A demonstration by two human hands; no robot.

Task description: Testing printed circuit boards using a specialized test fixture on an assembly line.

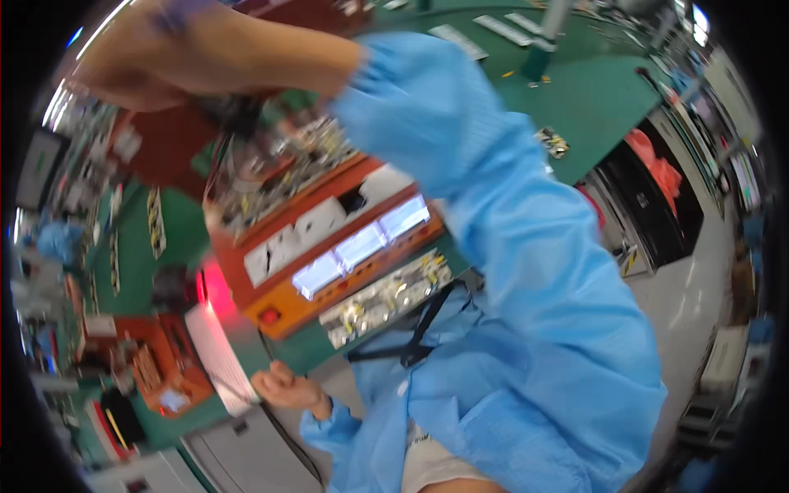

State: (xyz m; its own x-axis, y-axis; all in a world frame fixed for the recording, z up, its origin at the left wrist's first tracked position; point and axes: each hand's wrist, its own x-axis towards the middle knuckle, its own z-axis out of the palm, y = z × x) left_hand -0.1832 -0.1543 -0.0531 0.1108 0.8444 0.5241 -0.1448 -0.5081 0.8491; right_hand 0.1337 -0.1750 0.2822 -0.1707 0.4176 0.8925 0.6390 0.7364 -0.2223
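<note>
My right arm, in a light blue sleeve, sweeps up across the view. Its hand (136, 62) is blurred at the upper left, very close to the camera, and its fingers cannot be made out. Lower down, my left hand (286, 388) is closed with curled fingers at the bench edge, beside a white lit panel (218, 353). Whatever it holds, if anything, is hidden. Nearest to it stands an orange machine (279, 292) with three lit displays (362, 246). A strip of metal and yellow parts (386, 300) lies along the machine's front.
A red light (215, 289) glows at the machine's left end. A smaller orange device (168, 370) sits further left on the green bench (185, 222). Pale strips (501, 31) lie on the far green surface. At the right is a black bin (657, 193) with red plastic.
</note>
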